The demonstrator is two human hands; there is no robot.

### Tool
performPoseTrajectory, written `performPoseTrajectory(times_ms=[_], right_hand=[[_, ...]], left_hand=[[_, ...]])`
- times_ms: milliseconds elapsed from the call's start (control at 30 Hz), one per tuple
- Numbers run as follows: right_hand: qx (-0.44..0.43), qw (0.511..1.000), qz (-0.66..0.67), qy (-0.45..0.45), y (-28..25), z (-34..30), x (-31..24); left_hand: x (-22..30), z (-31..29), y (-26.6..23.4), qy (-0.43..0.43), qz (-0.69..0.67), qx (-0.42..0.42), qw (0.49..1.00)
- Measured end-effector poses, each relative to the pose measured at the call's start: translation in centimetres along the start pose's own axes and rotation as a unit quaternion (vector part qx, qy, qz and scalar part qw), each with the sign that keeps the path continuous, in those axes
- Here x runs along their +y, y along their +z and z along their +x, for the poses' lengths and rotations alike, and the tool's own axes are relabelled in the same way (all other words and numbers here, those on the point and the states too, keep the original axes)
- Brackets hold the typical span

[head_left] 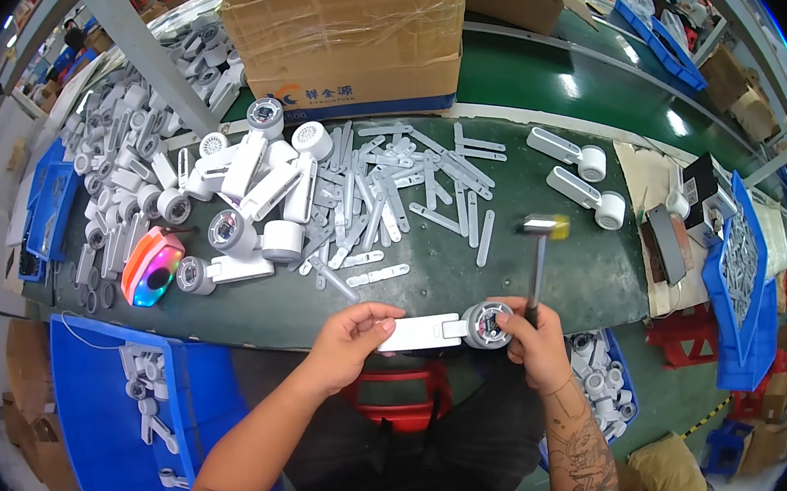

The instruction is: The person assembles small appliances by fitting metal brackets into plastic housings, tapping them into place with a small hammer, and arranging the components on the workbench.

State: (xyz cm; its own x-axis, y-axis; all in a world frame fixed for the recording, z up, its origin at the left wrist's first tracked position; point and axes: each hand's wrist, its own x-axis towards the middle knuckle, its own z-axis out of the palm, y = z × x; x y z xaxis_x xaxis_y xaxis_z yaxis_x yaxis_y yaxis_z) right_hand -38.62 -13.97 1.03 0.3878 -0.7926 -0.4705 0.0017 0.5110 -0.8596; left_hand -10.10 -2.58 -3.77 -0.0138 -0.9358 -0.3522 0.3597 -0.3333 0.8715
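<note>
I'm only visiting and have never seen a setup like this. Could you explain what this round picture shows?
There's no robot: these are a person's bare hands, seen from above by a wide fisheye camera worn on the head, so straight edges look bent. The left hand holds one end of a white device; the right hand steadies its round end and holds a hammer. On the green table lie grey strips, more devices and a glowing orange gadget.

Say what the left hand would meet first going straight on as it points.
Beyond the white plastic device it holds, the left hand likely meets a light-grey flat plastic strip; depth is unclear.
</note>
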Motion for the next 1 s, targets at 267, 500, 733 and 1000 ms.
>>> performPoseTrajectory(times_ms=[267,500,733,1000], right_hand=[[0.089,0.992,0.058,0.068,0.6,0.3,1.2],[0.142,0.96,-0.204,-0.128,0.4,-0.1,2.3],[0.136,0.852,-0.392,-0.319,1.8,1.3,3.3],[0.089,0.849,-0.428,-0.297,1.6,2.5,1.2]], left_hand=[[1.4,-0.6,3.7,0.353,0.515,0.088,0.776],[-0.2,1.2,3.2,0.317,0.537,0.086,0.777],[-0.6,2.7,1.6,0.293,0.561,0.051,0.772],[0.9,2.7,0.9,0.317,0.542,0.106,0.771]])
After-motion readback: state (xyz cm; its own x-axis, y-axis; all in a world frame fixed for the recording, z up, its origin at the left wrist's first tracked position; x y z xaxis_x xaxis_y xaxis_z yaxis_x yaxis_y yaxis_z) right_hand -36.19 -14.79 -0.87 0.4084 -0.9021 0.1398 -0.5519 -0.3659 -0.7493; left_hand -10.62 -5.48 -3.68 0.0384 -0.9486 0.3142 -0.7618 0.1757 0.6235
